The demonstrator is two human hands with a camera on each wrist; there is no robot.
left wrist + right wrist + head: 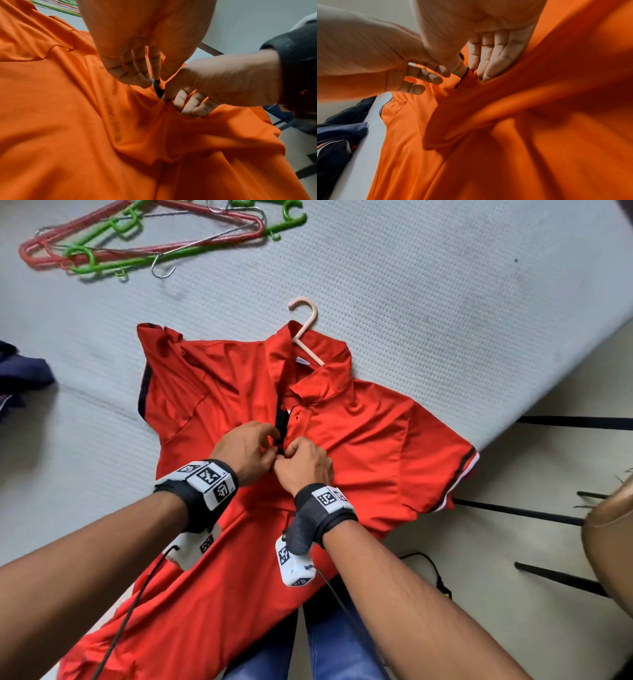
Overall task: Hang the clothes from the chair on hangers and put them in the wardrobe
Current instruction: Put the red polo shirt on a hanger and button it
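A: Nearest me, my left hand (248, 451) and right hand (305, 463) both pinch the placket of the red polo shirt (359, 440) on the bed (445, 285).

B: Other views?

A: Only the head view shows the pink hanger (305, 333) in its collar; the right wrist view shows dark clothes (337, 135) to the left.

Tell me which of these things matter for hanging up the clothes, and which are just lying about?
In use:
red polo shirt
pink hanger inside its collar
left hand and right hand, pinching the button placket

Not in use now:
spare hangers
dark garment
black cable on the floor
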